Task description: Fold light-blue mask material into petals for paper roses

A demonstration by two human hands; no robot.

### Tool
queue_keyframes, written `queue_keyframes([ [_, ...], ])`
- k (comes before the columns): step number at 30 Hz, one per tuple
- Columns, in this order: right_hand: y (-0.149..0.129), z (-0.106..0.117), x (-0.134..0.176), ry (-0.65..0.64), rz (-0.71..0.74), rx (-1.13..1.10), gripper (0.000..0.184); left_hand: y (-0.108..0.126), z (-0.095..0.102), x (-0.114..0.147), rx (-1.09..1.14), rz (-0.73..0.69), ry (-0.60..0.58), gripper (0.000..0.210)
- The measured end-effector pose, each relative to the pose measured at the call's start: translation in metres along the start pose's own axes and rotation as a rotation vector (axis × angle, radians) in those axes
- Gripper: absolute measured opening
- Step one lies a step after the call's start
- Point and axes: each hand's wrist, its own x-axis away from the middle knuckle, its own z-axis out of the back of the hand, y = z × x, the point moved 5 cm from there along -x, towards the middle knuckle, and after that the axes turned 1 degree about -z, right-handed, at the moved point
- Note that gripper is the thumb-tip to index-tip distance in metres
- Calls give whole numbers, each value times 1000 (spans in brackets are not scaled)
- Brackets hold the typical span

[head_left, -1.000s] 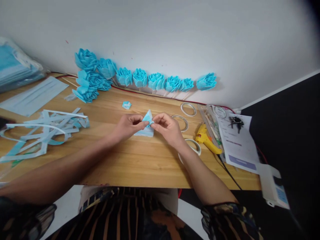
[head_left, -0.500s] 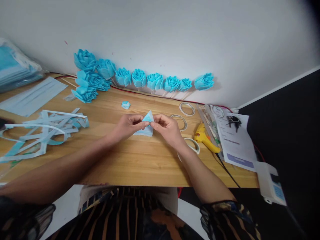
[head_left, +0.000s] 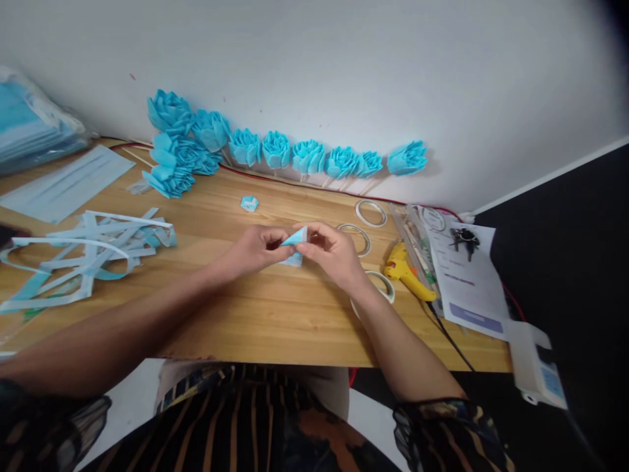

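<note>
Between my two hands is a small folded piece of light blue mask fabric [head_left: 297, 236], its top corner bent over. My left hand [head_left: 255, 248] pinches it from the left with thumb and fingers. From the right, my right hand [head_left: 330, 252] grips the same piece, its fingers partly hiding the fold. The lower part of the piece shows below my thumbs, over the wooden table [head_left: 255, 308]. Just behind my left hand lies a small folded blue piece [head_left: 249, 203].
Blue fabric flowers [head_left: 308, 157] on sticks lean along the wall. Cut strips [head_left: 88, 262], a flat fabric sheet [head_left: 73, 180] and bagged masks [head_left: 34, 131] are left. Tape rolls [head_left: 371, 214], a yellow glue gun [head_left: 407, 272], keys [head_left: 464, 242] and paper [head_left: 472, 282] are right.
The fabric piece's upright point has been turned over, and its fold now slants up to the right. My right fingers have shifted up around its edge. The view has tilted slightly.
</note>
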Motion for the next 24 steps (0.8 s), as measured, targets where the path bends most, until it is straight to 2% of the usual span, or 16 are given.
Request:
queue_keyframes([
  [6, -6, 3, 1, 110, 89, 94, 9, 4, -3, 3, -31, -28, -40, 26],
  [9, -15, 5, 2, 144, 228, 248, 3, 5, -3, 3, 3, -19, -51, 27],
  [13, -27, 6, 7, 169, 521, 476, 13, 8, -2, 2, 59, 6, -88, 29],
  [15, -29, 5, 9, 160, 608, 541, 18, 7, -1, 2, 74, 27, -84, 29],
  [24, -33, 1, 13, 166, 720, 677, 27, 5, 1, 1, 106, 21, -56, 29],
])
